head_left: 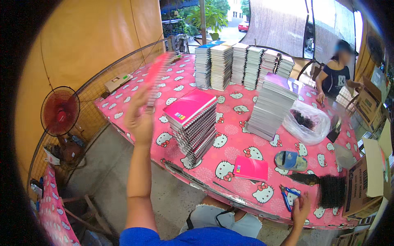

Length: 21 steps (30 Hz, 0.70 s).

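Note:
My left hand (139, 117) is raised over the table's left side, gripping a pink spiral-bound notebook (158, 74) that is smeared by motion. Beside it rises a stack of spiral notebooks (193, 123) with a bright pink cover on top. At the near right edge, my right hand (301, 208) has its fingers around the spread handles of blue-handled pliers (284, 197), low over the table. A small pile of pink-covered sheets (250, 168) lies left of the pliers. Black binding coils (331, 192) lie just right of that hand.
Tall notebook stacks (221, 67) line the far edge, with a leaning stack of unbound books (271, 108) nearer. A clear bag (314, 129) holds black coils. Cardboard boxes (361, 186) stand at the right. A person (338, 76) works at the far right. A fan (60, 110) stands left.

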Each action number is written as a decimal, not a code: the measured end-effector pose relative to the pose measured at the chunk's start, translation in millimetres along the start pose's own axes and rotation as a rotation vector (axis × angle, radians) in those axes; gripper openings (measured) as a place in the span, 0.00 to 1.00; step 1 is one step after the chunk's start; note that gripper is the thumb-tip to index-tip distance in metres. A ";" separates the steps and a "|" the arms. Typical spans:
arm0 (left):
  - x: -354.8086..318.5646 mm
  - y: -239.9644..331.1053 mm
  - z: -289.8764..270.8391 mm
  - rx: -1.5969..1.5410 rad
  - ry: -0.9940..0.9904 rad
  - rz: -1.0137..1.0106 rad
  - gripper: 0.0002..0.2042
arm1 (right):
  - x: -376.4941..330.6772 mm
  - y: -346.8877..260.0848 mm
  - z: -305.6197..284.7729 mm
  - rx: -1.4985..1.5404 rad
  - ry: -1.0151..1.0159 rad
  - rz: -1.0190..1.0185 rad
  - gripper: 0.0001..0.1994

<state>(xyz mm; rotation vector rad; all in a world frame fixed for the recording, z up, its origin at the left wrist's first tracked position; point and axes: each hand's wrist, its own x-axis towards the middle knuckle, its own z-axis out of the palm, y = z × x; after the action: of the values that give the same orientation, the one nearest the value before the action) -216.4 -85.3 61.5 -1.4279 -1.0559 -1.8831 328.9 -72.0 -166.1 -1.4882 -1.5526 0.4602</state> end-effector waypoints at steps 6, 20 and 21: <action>-4.1 11.3 14.7 0.048 -0.750 -0.169 0.18 | 1.8 15.4 -3.9 -0.189 -0.037 -0.095 0.14; -27.8 87.9 40.6 -0.287 -0.722 -0.104 0.16 | 110.9 46.8 -77.9 -1.031 0.191 0.205 0.15; -44.3 97.9 57.7 -0.527 -0.801 -0.212 0.16 | 117.3 61.3 -84.0 -1.042 0.172 0.213 0.14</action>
<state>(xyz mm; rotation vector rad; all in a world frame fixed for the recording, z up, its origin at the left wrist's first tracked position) -95.0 -91.5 51.9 -2.6024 -1.1146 -1.8344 448.2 23.0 -129.9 -2.3980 -1.5583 -0.4532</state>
